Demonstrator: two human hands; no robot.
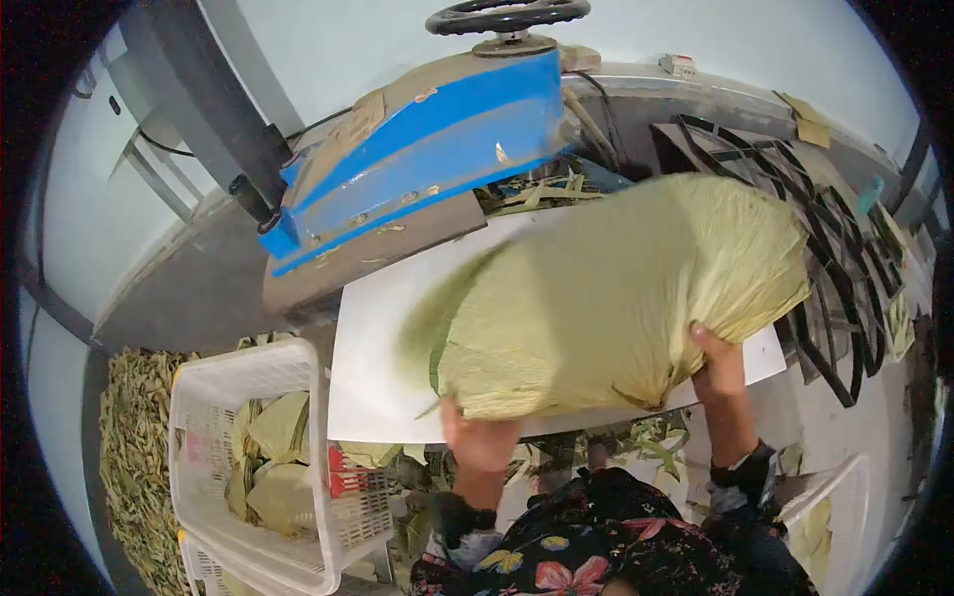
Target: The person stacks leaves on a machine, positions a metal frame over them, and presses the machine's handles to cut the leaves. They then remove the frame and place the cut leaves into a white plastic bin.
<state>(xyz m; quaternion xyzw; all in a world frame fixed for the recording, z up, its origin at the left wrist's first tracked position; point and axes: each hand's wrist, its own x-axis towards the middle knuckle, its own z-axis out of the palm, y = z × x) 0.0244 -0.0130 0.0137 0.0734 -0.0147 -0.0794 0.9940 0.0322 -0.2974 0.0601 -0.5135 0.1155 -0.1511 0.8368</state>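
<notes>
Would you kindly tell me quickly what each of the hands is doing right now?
Left hand: closed on the near edge of the leaf stack.
Right hand: closed on the stack's right side.

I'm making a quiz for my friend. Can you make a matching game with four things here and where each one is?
Things:
1. leaf stack
2. white basket
3. blue machine
4. black handwheel

Places:
A. on top of the machine
B. lower left, leaves inside
C. held by both hands
D. behind the white board

Pairs: 1-C, 2-B, 3-D, 4-A
</notes>
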